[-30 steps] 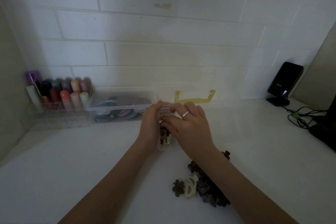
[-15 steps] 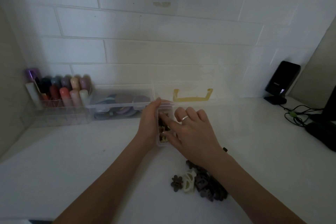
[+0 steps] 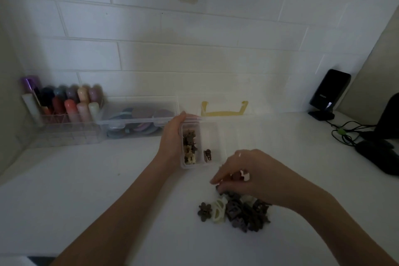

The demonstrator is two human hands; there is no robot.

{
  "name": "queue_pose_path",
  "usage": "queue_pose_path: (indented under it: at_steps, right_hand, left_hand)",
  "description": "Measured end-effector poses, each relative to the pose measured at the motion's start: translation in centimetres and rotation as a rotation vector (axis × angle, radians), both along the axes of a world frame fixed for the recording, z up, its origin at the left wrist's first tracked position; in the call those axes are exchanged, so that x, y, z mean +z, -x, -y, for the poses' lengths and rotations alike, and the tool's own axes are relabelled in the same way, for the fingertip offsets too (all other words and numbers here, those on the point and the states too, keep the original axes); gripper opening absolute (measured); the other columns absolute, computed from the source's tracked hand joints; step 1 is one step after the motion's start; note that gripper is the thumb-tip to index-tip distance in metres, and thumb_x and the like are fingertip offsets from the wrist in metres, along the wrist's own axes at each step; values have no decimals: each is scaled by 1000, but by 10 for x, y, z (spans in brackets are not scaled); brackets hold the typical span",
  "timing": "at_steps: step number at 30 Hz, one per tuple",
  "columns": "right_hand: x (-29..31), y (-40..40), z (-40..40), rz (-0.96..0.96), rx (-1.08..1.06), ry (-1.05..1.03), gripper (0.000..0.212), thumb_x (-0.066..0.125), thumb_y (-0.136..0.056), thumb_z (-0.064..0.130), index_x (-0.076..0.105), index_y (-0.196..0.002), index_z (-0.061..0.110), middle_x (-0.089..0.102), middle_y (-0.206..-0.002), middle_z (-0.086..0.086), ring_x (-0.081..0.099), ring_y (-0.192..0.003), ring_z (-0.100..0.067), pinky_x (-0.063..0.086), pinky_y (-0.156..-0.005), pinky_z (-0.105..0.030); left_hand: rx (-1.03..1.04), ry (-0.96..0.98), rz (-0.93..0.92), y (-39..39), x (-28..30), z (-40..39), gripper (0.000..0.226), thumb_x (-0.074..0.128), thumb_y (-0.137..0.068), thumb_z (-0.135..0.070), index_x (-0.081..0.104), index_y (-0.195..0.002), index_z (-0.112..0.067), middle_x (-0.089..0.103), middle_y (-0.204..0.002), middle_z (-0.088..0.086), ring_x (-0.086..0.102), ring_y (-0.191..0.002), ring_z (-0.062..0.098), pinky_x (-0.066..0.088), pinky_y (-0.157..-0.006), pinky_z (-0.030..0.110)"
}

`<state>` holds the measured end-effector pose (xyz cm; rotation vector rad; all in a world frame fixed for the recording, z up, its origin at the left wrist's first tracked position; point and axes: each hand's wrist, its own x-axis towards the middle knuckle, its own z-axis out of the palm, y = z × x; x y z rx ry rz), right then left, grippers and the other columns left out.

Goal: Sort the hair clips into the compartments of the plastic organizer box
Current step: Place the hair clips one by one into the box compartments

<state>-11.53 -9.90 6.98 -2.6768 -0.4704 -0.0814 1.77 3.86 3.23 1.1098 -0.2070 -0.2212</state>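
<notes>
A small clear plastic organizer box (image 3: 212, 136) stands on the white counter. Its left compartment holds several brown and cream hair clips (image 3: 189, 147). A single dark clip (image 3: 207, 154) lies in the right compartment. My left hand (image 3: 171, 138) grips the box's left side. In front of the box, my right hand (image 3: 254, 173) hovers over the far edge of a loose pile of clips (image 3: 241, 211). Its fingers are curled down round a small brown and white clip (image 3: 240, 176), which is blurred. A brown flower clip (image 3: 204, 211) and a cream clip (image 3: 219, 210) lie at the pile's left.
Along the wall stand a clear rack of coloured bottles (image 3: 64, 110), a clear lidded box of hair accessories (image 3: 138, 119) and a clear case with a yellow handle (image 3: 224, 110). A black device on a stand (image 3: 328, 93) and cables (image 3: 345, 131) sit at the right.
My right hand has left the box and drawn back toward me to the pile. The box's two compartments now show. My left hand stays on the box.
</notes>
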Motion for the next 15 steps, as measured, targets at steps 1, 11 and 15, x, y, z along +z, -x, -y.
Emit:
queue_pose_path:
  at_steps: [1, 11, 15]
  right_hand:
    - [-3, 3, -3, -26, 30, 22, 23, 68, -81, 41, 71, -103, 37, 66, -91, 17, 54, -87, 1, 44, -77, -18]
    - [-43, 10, -28, 169, 51, 95, 25, 64, -82, 44, 66, -104, 34, 65, -106, 15, 49, -106, -5, 28, -93, -25]
    - [-43, 8, -24, 241, -59, -120, 23, 66, -84, 31, 67, -106, 33, 64, -96, 22, 52, -94, 2, 41, -86, -16]
  left_hand:
    - [2, -3, 0, 0, 0, 0, 36, 41, -95, -32, 64, -76, -13, 67, -68, 4, 65, -58, 14, 52, -53, 20]
    - [2, -1, 25, 1, -1, 0, 35, 40, -95, -31, 64, -77, -13, 66, -73, 6, 64, -63, 16, 49, -66, 28]
    - [-18, 2, 26, 1, 0, -1, 35, 39, -95, -31, 63, -77, -12, 62, -77, 9, 62, -62, 15, 49, -62, 25]
